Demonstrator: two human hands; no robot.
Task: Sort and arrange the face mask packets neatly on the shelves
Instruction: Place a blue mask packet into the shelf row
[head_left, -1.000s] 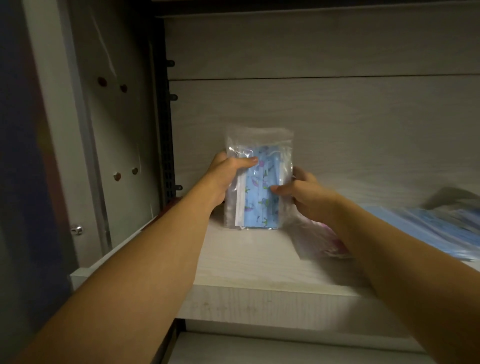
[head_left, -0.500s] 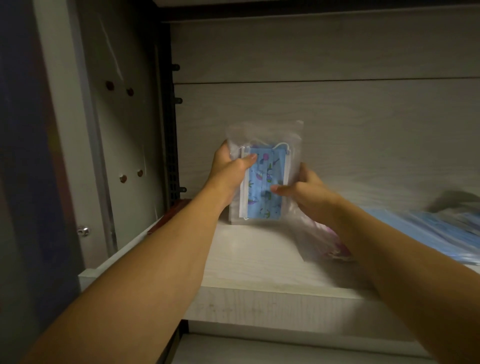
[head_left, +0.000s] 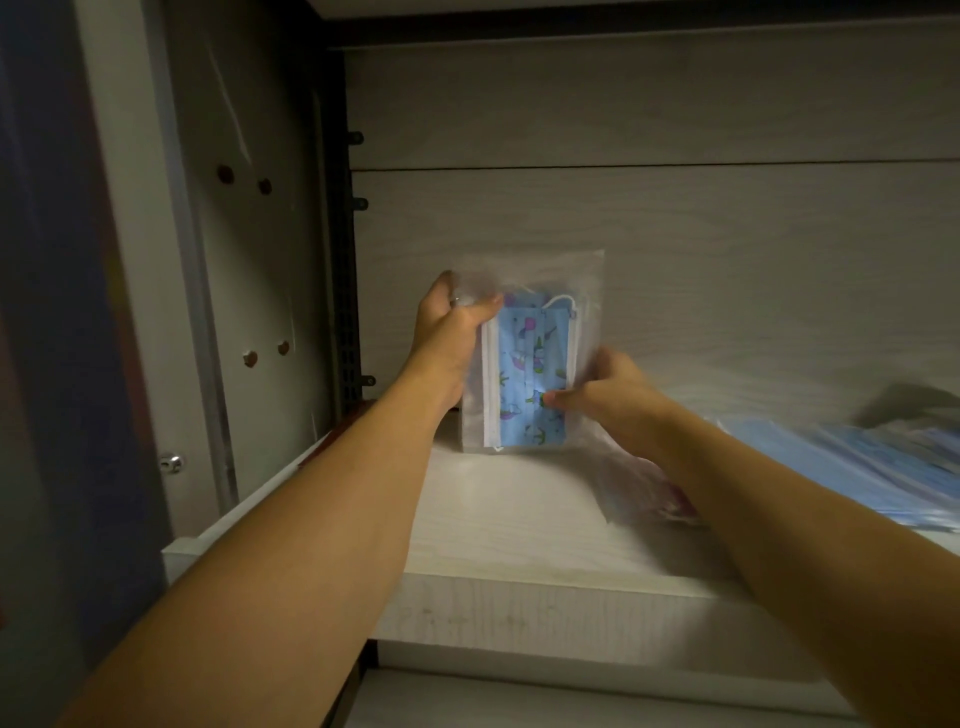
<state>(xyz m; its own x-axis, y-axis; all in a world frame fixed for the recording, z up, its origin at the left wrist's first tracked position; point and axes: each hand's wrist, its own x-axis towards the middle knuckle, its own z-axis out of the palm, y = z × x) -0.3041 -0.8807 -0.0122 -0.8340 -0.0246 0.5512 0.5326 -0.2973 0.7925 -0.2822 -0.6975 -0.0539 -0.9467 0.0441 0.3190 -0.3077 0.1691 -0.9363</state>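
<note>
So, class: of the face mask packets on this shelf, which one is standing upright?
The blue patterned packet gripped by the left hand and right hand; the pink packet and blue pile lie flat.

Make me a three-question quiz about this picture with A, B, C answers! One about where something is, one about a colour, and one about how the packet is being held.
1. Where do the other blue mask packets lie?
A. On the shelf, to the right
B. On the floor
C. On top of the cabinet

2. What colour are the masks in the held packet?
A. Plain black
B. Light blue with small pictures
C. Red with stripes

3. How is the held packet standing?
A. Flat on its face
B. Rolled into a tube
C. Upright on its bottom edge

Answers:
1. A, a blurred blue pile lies on the shelf's right side.
2. B, the clear bag shows blue masks with little prints.
3. C, the left hand grips its left edge and the right hand pinches the right side, with its bottom on the shelf.
</note>
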